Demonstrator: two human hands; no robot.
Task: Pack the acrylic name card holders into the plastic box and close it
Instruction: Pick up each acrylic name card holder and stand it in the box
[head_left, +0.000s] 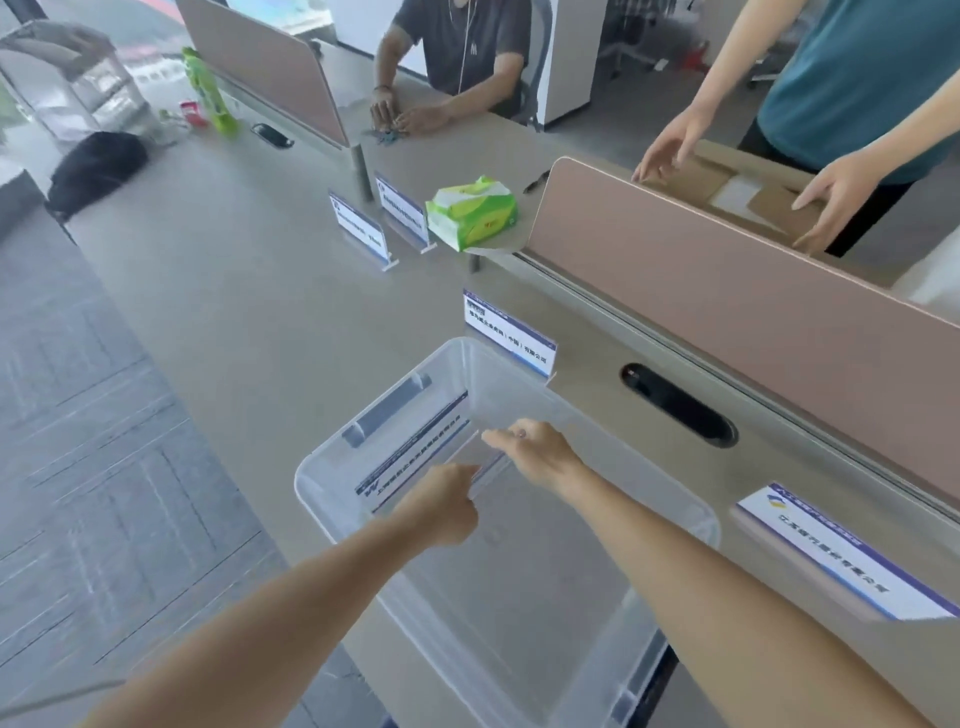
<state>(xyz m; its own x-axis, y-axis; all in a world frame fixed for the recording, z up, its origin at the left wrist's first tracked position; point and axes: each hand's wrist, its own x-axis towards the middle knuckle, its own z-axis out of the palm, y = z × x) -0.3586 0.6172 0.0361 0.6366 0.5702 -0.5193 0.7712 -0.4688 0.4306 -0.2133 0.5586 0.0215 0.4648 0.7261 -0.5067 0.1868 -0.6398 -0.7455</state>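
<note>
A clear plastic box (691, 525) stands open at the desk's near edge, no lid on it. Inside, against its far-left wall, leans an acrylic name card holder (415, 449) with a blue-and-white card. My left hand (441, 506) and my right hand (535, 452) both grip that holder's near edge inside the box. Another holder (511, 338) stands upright just behind the box's far corner. A third holder (841, 553) lies flat on the desk to the right. Two more holders (361, 228) (402, 210) stand further back.
A green tissue pack (470, 210) sits beside a pink desk divider (727, 291). A cable slot (678, 405) opens in the desk right of the box. A seated person (457, 57) and a standing person's hands (826, 202) on a cardboard box are beyond. A black bag (96, 169) lies far left.
</note>
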